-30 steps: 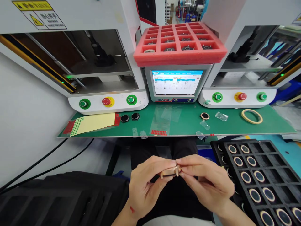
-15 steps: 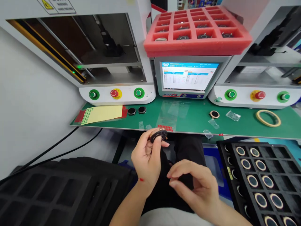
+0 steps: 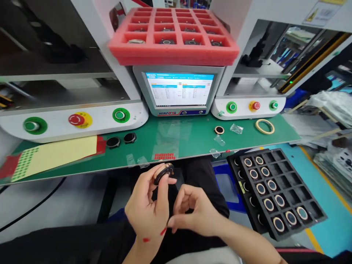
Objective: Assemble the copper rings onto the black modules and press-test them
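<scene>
My left hand (image 3: 150, 205) grips a round watch case (image 3: 164, 173) between thumb and fingers. The case has a black face toward me and a gold-toned rim, and it is tilted up near the bench's front edge. My right hand (image 3: 192, 212) is curled beside the left wrist, its thumb and fingertips pinched together. Right at that thumb tip is a small red strip (image 3: 163, 231), against the left wrist. Another red piece (image 3: 146, 240) lies on the wrist's skin. On the green bench (image 3: 189, 141), a clear sheet bears a row of red tabs (image 3: 164, 156).
Two dark watches (image 3: 113, 142) and a yellow sheet (image 3: 62, 156) lie left. A gold-rimmed watch (image 3: 219, 130), film scraps and a tape roll (image 3: 264, 126) lie right. A black tray (image 3: 295, 183) holds several round parts. A pink foam tray (image 3: 176, 57) tops the monitor (image 3: 180, 91) between two machines.
The view has swung right. My right hand has moved in from the side to the left wrist, where a second red piece now shows. The left hand still holds the watch case.
</scene>
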Motion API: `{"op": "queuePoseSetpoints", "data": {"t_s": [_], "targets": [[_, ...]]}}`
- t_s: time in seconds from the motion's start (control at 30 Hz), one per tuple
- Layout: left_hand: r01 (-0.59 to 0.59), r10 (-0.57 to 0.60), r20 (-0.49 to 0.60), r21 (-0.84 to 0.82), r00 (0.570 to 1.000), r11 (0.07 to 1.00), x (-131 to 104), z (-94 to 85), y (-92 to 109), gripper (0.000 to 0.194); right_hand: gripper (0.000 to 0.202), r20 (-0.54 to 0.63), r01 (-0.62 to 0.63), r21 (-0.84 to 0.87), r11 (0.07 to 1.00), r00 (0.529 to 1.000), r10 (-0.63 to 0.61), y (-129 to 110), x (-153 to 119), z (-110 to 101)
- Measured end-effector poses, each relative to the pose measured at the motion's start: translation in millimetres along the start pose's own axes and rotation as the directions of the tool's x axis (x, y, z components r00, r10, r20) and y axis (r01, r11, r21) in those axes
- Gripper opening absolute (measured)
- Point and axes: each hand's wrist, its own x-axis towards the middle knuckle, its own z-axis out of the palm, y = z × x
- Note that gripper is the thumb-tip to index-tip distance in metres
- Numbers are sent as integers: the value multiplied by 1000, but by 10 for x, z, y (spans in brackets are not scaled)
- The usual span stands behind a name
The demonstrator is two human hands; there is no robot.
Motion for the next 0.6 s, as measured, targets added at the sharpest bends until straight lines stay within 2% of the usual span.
{"op": "queuePoseSetpoints", "data": {"t_s": [0.07, 0.1, 0.17, 0.23, 0.3, 0.37, 0.47, 0.53, 0.6], "targets": [[151, -142, 77, -127, 987, 980, 1, 25, -22, 17, 47, -190, 71, -85, 994, 978, -86, 2, 77, -283], [233, -213, 121, -191, 970, 953, 5, 33, -40, 19, 46, -303, 112, -107, 988, 943, -140, -2, 119, -454], [393, -336, 223, -306, 915, 867, 16, 47, -86, 21, 45, -492, 180, -136, 974, 841, -224, -11, 214, -813], [529, -418, 344, -361, 841, 768, 23, 71, -135, 23, 47, -607, 201, -159, 967, 753, -256, -13, 316, -1127], [616, -458, 438, -347, 773, 707, 20, 110, -174, 25, 49, -655, 195, -171, 966, 710, -260, -7, 413, -1339], [650, -467, 493, -311, 734, 693, 7, 151, -197, 27, 50, -666, 198, -187, 962, 695, -272, -6, 483, -1430], [661, -448, 547, -286, 707, 694, -9, 188, -210, 28, 46, -634, 233, -229, 945, 701, -326, -49, 476, -1361], [672, -435, 585, -276, 685, 687, -9, 193, -215, 29, 41, -560, 257, -256, 932, 746, -360, -116, 375, -1220], [683, -421, 624, -259, 658, 683, -2, 189, -223, 30, 35, -433, 260, -276, 925, 826, -361, -205, 219, -1043]]}}
